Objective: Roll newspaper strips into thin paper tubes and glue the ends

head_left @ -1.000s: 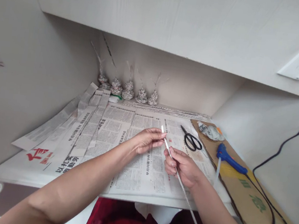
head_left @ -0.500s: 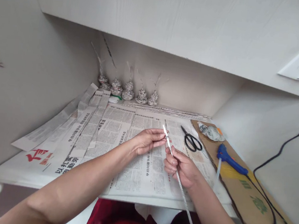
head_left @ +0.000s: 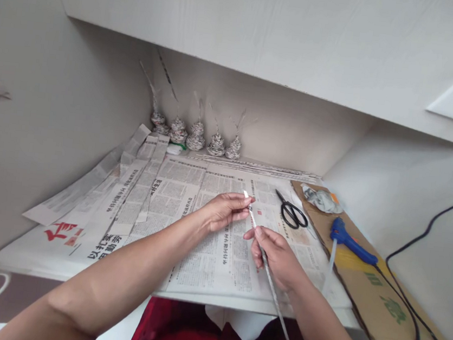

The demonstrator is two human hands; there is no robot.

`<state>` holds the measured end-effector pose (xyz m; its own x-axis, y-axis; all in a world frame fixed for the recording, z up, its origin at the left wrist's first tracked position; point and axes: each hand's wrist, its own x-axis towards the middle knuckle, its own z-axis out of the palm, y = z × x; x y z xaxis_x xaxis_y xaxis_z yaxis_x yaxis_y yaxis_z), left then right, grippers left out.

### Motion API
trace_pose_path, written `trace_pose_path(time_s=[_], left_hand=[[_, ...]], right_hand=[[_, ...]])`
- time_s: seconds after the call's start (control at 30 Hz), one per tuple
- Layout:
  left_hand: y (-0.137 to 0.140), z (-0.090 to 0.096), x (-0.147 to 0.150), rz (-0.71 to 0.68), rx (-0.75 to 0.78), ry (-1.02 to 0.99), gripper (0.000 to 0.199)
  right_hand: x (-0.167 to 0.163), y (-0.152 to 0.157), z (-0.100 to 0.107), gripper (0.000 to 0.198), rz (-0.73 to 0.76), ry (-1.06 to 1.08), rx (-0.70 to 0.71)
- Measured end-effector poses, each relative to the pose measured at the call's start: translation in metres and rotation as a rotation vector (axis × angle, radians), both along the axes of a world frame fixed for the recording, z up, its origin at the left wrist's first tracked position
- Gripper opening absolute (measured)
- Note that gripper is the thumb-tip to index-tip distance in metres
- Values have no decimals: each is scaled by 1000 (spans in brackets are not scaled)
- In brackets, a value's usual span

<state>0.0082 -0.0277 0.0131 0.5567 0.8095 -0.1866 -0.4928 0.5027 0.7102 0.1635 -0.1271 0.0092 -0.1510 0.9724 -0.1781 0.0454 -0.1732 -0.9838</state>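
A long, thin rolled newspaper tube [head_left: 277, 302] slants from the middle of the table down past its front edge. Near its upper, pale tip, my left hand [head_left: 226, 211] pinches it between thumb and fingers. Lower along the same tube, my right hand [head_left: 276, 256] is closed around it, thumb on top. Both hands are above the newspaper sheets [head_left: 195, 264] spread over the table. Black-handled scissors [head_left: 293, 214] lie just beyond my right hand, apart from it.
Several woven paper gourd shapes [head_left: 196, 137] stand along the back wall, with thin paper rods [head_left: 259, 168] lying before them. Cut newspaper strips [head_left: 129, 192] are at the left. A blue glue gun [head_left: 352, 244] with a black cord rests on cardboard [head_left: 374, 312] at the right.
My right hand has slid slightly down the tube, its fingers loosening a little and the tube turning in the grip. My left hand keeps its pinch near the tip.
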Motion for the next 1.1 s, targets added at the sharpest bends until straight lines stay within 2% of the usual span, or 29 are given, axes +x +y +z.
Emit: trace_pose_path(time_s=[0.23,0.3,0.6,0.77,0.83,1.0,1.1], left_hand=[[-1,-1,1,23,-8,28,12],[0,-2,1,48,-2,38,13],[11,-3,-2,236,5,15,9],[11,-4,-1,148,27,50,8],[14,-6,-3,166,34,67,9],[31,-6,-14,374,4,40,12],[41,-5,-22,500,-45,8,14]], right_hand=[[4,2,-1,32,85,302,-204],[4,2,-2,32,89,317,-216],[8,-10,-2,33,67,218,-217],[12,-14,-4,33,70,222,-247],[13,-17,-3,34,75,179,-228],[28,-37,8,38,160,21,-235],[46,-53,22,37,274,-136,-233]])
